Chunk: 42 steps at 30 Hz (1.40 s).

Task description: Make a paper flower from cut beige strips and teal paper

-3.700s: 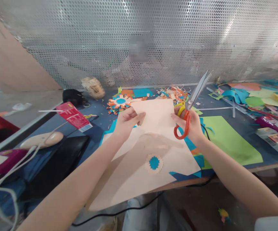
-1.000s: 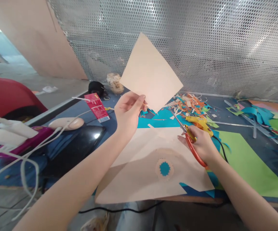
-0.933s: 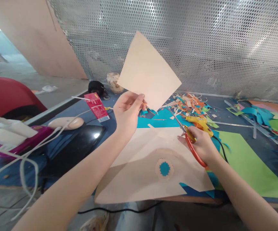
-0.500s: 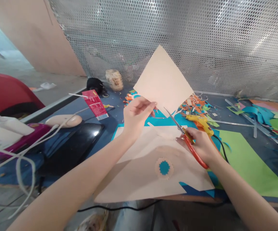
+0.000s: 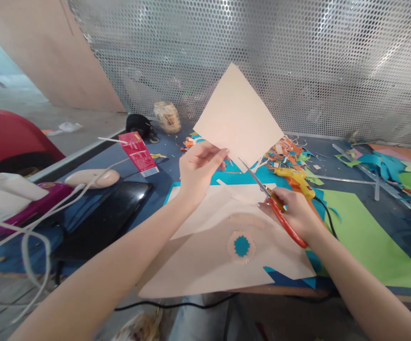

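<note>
My left hand (image 5: pixel 201 170) pinches a cream square of paper (image 5: pixel 239 113) near its lower left edge, holding it up with one corner pointing upward. In my right hand (image 5: pixel 290 210) is a pair of scissors (image 5: pixel 279 218) with orange handles. Their blades reach the lower corner of the paper; whether they are cutting into it I cannot tell. Below both hands lies a large cream sheet (image 5: pixel 198 265). A small scalloped ring of paper (image 5: pixel 231 248) with a blue centre rests on that sheet.
A yellow glue gun (image 5: pixel 296 180) lies beyond my right hand, before a heap of paper scraps (image 5: pixel 287 151). Green paper (image 5: pixel 372 241) is at right. At left are a black phone-like slab (image 5: pixel 102 222), a white mouse (image 5: pixel 93 178), a pink packet (image 5: pixel 137 154) and a purple power strip (image 5: pixel 45 199).
The whole view has shifted slightly, so everything sits a little further left. Both hands keep their hold on the paper and the scissors, with hardly any movement between them.
</note>
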### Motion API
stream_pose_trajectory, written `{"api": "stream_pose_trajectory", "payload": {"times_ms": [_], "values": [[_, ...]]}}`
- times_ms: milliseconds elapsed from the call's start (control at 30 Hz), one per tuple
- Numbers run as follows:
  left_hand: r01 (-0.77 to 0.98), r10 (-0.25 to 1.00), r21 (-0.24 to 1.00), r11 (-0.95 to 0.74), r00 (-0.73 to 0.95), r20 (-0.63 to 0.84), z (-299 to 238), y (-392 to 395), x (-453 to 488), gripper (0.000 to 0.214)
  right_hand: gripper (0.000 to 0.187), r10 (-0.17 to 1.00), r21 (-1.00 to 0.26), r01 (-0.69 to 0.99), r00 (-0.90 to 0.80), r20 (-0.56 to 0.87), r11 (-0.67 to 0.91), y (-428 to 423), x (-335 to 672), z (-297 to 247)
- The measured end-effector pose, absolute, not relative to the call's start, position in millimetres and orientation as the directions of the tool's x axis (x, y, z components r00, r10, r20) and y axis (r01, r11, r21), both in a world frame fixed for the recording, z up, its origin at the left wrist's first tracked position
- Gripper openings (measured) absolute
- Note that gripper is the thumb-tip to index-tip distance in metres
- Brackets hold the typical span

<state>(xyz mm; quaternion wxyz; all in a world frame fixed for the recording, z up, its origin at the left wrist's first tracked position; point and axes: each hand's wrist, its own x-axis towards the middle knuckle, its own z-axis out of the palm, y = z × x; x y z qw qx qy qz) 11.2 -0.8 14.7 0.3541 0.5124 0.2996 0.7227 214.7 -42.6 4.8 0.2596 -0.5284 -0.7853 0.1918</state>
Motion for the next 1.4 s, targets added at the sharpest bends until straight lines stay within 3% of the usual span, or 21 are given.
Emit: {"api": "stream_pose_trajectory", "payload": {"times_ms": [400,1400], "values": [[-0.243,0.818,0.782,-0.574,-0.222,0.531,13.3,1.2,11.7,0.013,0.029,0.949,-0.57,0.762,-0.283,0.135,0.309,-44.0,213.2,7.6],[-0.28,0.834,0.788,-0.549,-0.244,0.495,14.7,0.7,13.8,0.015,0.041,0.949,-0.576,0.755,-0.276,0.154,0.313,-42.9,214.3,6.0]]}}
